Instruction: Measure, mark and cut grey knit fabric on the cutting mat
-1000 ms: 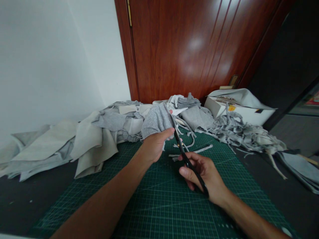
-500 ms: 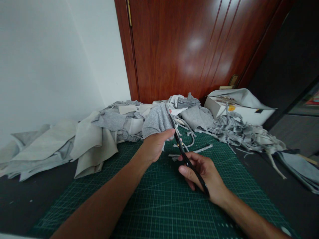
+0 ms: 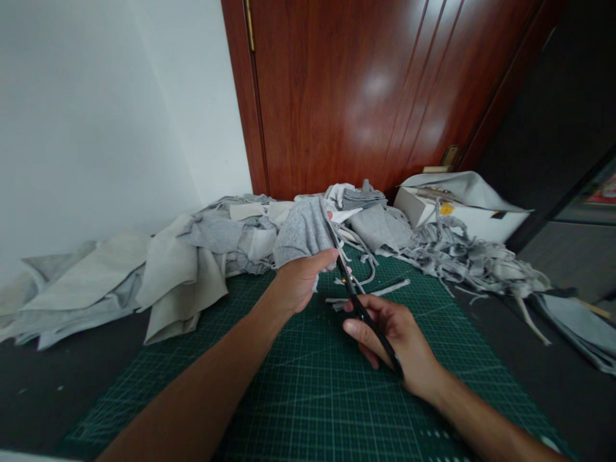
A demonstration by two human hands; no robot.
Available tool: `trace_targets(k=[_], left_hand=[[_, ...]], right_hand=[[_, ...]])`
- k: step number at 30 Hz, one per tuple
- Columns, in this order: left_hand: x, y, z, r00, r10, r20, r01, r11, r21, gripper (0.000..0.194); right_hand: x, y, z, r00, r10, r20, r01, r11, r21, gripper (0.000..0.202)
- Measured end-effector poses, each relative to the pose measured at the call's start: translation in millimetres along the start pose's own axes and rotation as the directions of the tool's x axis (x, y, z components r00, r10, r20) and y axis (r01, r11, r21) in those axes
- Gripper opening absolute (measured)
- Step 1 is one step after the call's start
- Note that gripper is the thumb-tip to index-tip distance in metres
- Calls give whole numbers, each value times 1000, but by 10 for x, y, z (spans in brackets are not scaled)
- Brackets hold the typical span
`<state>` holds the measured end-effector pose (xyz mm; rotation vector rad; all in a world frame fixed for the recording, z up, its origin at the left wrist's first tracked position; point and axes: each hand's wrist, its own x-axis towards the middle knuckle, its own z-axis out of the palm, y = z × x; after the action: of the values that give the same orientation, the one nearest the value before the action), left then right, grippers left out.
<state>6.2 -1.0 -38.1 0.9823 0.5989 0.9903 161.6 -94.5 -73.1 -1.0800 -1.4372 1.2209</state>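
Here, left fingers [image 3: 327,258] pinching gray cloth [image 3: 303,232], right fingers [image 3: 360,328] gripping scissors [image 3: 355,296], fabric heap [image 3: 216,231] behind.

No readable text; pale marks [image 3: 436,434] on the green mat [image 3: 298,398] seem too blurred.

Single head view, high over near end of green mat [image 3: 308,385], facing forward-down toward door [image 3: 337,96].
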Motion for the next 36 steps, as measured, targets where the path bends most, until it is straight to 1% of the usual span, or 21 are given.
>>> trace_targets(k=[5,9,11,13,17,23,25,28,32,36], left_hand=[[11,-17,-25,999,31,25,-31,1000,1,29],[6,-48,-19,998,31,57,-33,999,30,28],[3,-69,-4,996,68,51,-70,997,41,27],[0,-91,6,995,93,21,-94,994,58,26],[-10,-115,5,998,65,-10,-63,993,99,30],[-22,-106,7,998,65,25,-67,993,102,31],[-15,-109,6,998,55,12,-56,992,114,31],[-2,-114,-1,999,37,-18,-35,989,141,32],[4,-113,-1,1000,24,2,-24,992,123,34],[-2,-106,5,1000,-2,-8,3,993,115,35]], right_hand=[[4,18,0,999,-32,-8,33,999,6,49],[13,17,-11,998,-60,-8,60,998,31,53],[17,9,-15,998,-63,-4,63,997,38,55],[20,3,-15,998,-59,-3,59,997,43,55],[27,5,-8,999,-45,-15,46,998,51,56],[21,-6,-8,998,-29,-48,29,999,13,61],[14,-14,-7,998,-26,-51,27,1000,4,61],[12,-17,-1,998,-14,-57,14,1000,7,58],[18,-13,4,998,7,-62,-5,1000,22,53],[19,-12,0,998,7,-64,-6,1000,13,50]])
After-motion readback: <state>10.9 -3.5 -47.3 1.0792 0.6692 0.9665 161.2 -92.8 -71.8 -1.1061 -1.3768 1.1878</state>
